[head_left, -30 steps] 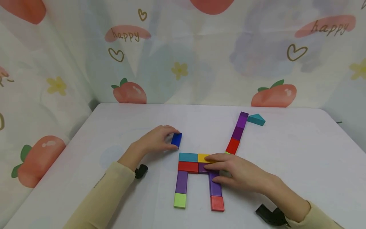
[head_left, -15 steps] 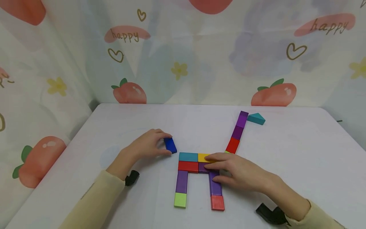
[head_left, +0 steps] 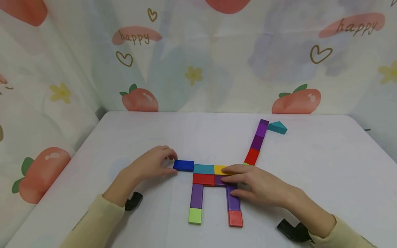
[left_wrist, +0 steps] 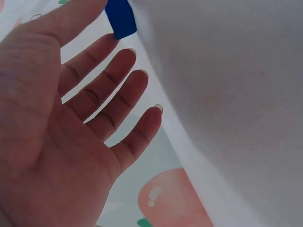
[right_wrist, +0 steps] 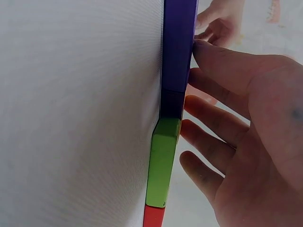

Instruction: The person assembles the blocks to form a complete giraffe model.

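Note:
In the head view a blue rectangular block (head_left: 184, 166) lies flat, its right end against a teal block (head_left: 203, 169). My left hand (head_left: 152, 163) pinches its left end between thumb and index finger; in the left wrist view the other fingers (left_wrist: 137, 85) spread free. My right hand (head_left: 258, 186) rests its fingertips on a yellow block (head_left: 219, 169) and purple blocks (head_left: 233, 199), fingers fairly straight. A red block (head_left: 203, 179) sits below the teal one. The right wrist view shows a green block (right_wrist: 163, 163) beside the right fingers, mostly hidden by the hand in the head view.
Two legs of blocks end in a light green square (head_left: 195, 216) and a red square (head_left: 235, 219). A slanted row of red (head_left: 252, 156) and purple blocks (head_left: 262, 128) rises at right, with a teal triangular block (head_left: 277, 127) at its top. A printed cloth backs the white table (head_left: 155, 127).
My left hand has drawn the blue block left and toward me, turning it from upright-slanted to lengthwise against the teal block. The right hand has stayed in place.

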The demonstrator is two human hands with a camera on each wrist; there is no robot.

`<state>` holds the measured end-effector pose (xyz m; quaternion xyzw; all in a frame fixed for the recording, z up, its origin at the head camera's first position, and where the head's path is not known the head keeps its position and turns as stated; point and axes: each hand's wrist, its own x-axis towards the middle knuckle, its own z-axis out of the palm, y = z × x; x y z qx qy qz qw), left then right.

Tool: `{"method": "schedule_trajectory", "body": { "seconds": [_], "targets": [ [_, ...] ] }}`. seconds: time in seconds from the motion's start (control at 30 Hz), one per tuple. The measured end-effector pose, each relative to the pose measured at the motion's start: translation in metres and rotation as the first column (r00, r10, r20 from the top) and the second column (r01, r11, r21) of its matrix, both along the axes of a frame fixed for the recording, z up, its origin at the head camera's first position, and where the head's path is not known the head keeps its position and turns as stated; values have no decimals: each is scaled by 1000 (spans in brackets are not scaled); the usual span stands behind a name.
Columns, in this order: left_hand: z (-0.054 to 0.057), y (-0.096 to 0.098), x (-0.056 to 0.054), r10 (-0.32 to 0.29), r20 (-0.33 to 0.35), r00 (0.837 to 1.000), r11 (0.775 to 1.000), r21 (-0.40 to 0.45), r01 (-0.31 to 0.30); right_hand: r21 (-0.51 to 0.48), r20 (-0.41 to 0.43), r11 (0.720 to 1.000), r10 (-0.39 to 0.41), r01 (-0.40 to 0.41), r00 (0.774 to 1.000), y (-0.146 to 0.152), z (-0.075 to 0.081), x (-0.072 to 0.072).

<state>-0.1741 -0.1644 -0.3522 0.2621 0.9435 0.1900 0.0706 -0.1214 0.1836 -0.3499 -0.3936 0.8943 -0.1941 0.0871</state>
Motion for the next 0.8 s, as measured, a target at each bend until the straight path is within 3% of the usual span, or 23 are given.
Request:
{"method": "schedule_trajectory", "body": {
  "seconds": [0.37, 0.8],
  "targets": [
    [-3, 11, 10, -38, 21, 999, 999, 24, 37, 8, 1, 1000, -1, 1, 1000, -2, 1, 1],
    [0, 12, 19, -83, 34, 996, 996, -21, 84, 7, -4, 1000, -1, 1, 1000, -1, 0, 0]
  ]
}}
